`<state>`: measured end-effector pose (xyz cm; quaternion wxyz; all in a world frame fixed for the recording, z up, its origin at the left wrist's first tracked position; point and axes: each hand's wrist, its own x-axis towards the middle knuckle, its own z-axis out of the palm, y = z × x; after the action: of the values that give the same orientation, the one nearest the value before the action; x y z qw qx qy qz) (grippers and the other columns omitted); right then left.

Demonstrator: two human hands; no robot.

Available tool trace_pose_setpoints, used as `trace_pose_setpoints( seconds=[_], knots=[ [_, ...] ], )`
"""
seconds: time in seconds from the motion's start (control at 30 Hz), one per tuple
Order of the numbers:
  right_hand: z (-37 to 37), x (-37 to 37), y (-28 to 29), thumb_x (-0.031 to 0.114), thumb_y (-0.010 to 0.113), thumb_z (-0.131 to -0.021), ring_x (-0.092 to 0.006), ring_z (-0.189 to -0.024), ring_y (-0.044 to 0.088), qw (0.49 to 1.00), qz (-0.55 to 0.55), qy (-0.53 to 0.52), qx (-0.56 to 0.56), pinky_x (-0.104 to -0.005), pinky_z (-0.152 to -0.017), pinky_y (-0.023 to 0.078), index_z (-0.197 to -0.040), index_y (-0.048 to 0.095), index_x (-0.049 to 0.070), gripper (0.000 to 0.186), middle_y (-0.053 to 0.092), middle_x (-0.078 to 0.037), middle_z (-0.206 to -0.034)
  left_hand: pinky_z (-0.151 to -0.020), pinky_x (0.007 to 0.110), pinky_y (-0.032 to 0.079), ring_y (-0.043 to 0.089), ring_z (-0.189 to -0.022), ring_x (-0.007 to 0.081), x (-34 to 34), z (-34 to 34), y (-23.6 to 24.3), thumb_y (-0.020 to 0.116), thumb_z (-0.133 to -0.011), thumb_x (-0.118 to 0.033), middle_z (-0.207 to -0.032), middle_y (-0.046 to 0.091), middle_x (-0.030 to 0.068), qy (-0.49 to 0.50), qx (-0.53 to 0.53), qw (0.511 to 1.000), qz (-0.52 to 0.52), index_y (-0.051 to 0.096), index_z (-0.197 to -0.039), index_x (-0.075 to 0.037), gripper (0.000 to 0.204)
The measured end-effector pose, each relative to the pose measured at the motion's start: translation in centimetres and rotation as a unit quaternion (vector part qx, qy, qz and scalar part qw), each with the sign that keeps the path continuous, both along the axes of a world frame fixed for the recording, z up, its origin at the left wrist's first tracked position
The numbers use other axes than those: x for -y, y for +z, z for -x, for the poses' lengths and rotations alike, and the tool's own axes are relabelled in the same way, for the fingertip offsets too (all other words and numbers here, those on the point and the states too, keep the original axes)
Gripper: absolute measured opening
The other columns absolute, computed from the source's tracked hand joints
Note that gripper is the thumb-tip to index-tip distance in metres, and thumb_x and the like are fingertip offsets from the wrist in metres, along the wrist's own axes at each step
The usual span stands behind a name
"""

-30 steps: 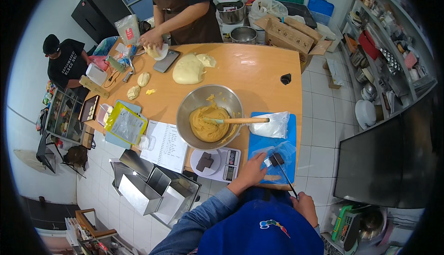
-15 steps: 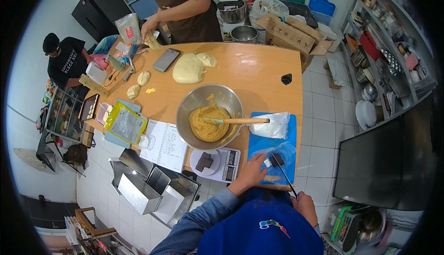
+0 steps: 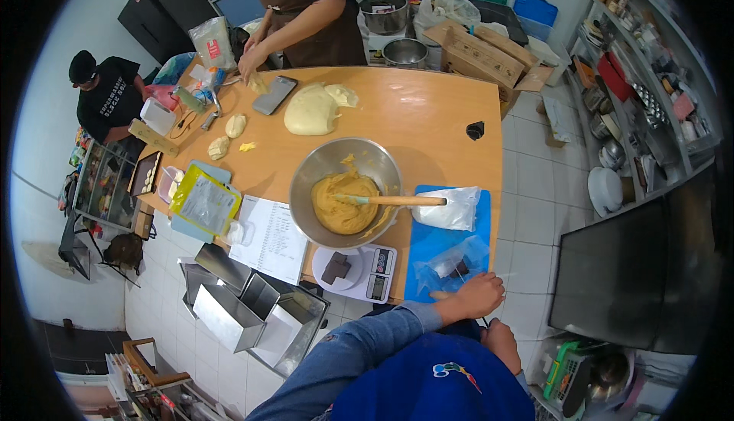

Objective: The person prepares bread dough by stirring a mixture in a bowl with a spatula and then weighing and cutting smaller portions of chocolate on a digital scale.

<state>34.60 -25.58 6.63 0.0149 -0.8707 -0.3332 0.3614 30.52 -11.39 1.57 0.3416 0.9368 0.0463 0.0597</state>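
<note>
On the blue cutting board (image 3: 421, 249), a dark brown block (image 3: 461, 267), which looks like chocolate, lies partly under a clear plastic wrapper (image 3: 469, 250). My left hand (image 3: 480, 296) reaches across the board's near right corner, its fingers curled. Whatever they grip is hidden. Close below it, at the table's edge, my right hand (image 3: 501, 344) is closed round a knife, mostly covered by my left hand. Brown pieces (image 3: 336, 268) of the same look rest on the white kitchen scale (image 3: 358, 286). A white-filled plastic bag (image 3: 447, 211) sits on the board's far part.
A steel bowl (image 3: 299, 205) of yellow-brown batter holds a spatula (image 3: 413, 201), its wooden handle reaching over the board. Left are a written sheet (image 3: 269, 241) and a yellow pouch (image 3: 202, 203). Dough (image 3: 310, 109) lies farther back. A co-worker (image 3: 317, 24) handles dough opposite; metal tins (image 3: 229, 318) stand below.
My left hand has moved right, from beside the brown block to near my right hand, now covering most of the knife. The co-worker's hands have shifted at the dough.
</note>
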Motion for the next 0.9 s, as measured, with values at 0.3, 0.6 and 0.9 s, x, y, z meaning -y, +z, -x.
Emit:
trace_pose_setpoints(
  seconds=[0.3, 0.6, 0.9],
  knots=[
    [0.2, 0.0, -0.3, 0.018, 0.059, -0.081, -0.0422, -0.075, 0.062, 1.000, 0.012, -0.004, 0.003, -0.0502, -0.066, 0.049, -0.085, 0.053, -0.003, 0.023, 0.062, -0.026, -0.078, -0.079, 0.041, 0.049, 0.056, -0.095, 0.0295, -0.3, -0.2, -0.5, 0.054, -0.082, -0.033, -0.091, 0.061, 0.0154, -0.010, -0.093, 0.995, 0.033, 0.064, -0.088, 0.001, 0.037],
    [-0.1, 0.0, -1.0, 0.019, 0.059, -0.081, -0.0422, -0.075, 0.062, 1.000, 0.013, 0.002, -0.009, -0.0507, -0.066, 0.049, -0.086, 0.053, -0.004, 0.024, 0.062, -0.026, -0.078, -0.081, 0.040, 0.049, 0.057, -0.096, 0.0296, -0.5, -0.2, 0.0, 0.055, -0.080, -0.034, -0.093, 0.061, 0.0165, -0.012, -0.133, 0.991, 0.031, 0.064, -0.089, 0.001, 0.038],
    [-0.2, -0.6, -0.6, 0.017, 0.058, -0.082, -0.0422, -0.077, 0.062, 0.999, 0.037, -0.002, -0.021, -0.0503, -0.068, 0.049, -0.087, 0.054, -0.005, 0.023, 0.062, -0.027, -0.079, -0.081, 0.040, 0.048, 0.056, -0.097, 0.0295, -0.5, -0.2, -0.4, 0.054, -0.080, -0.035, -0.093, 0.060, 0.0159, -0.010, -0.135, 0.990, 0.036, 0.062, -0.089, 0.000, 0.037]
  ],
)
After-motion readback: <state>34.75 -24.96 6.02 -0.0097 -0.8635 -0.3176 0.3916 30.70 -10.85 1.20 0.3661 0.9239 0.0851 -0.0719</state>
